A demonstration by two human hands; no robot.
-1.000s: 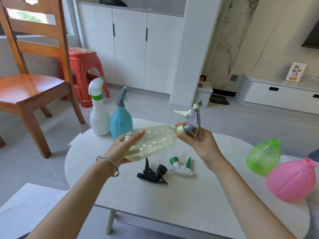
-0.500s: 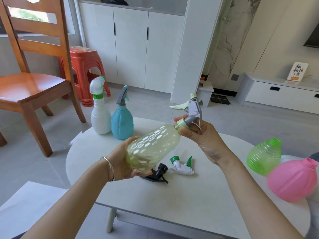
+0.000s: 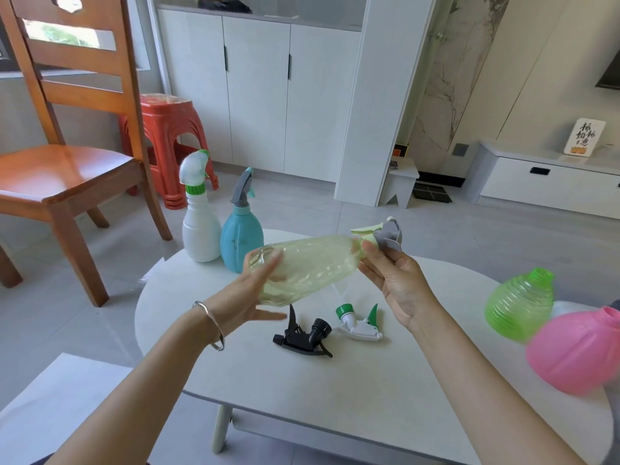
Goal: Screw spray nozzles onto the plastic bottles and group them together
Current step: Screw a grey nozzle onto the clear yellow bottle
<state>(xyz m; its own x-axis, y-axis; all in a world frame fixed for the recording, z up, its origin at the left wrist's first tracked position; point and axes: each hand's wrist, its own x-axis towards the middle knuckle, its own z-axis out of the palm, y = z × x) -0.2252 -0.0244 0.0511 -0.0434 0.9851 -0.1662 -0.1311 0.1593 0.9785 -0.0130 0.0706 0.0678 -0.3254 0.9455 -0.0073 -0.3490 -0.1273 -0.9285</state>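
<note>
I hold a clear yellowish bottle lying sideways above the white table. My left hand cups its base. My right hand grips the neck where a grey and pale-green spray nozzle sits on it. A white bottle and a blue bottle, each with a nozzle on, stand together at the table's far left. A loose black nozzle and a white-green nozzle lie under the held bottle. A green bottle and a pink bottle without nozzles lie at the right.
A wooden chair stands to the left of the table and a red plastic stool behind it. White cabinets line the back wall. The table's near edge runs across the lower middle.
The bottle has swung from tilted neck-up to nearly level. My left hand has shifted around the base and my right hand has turned at the nozzle.
</note>
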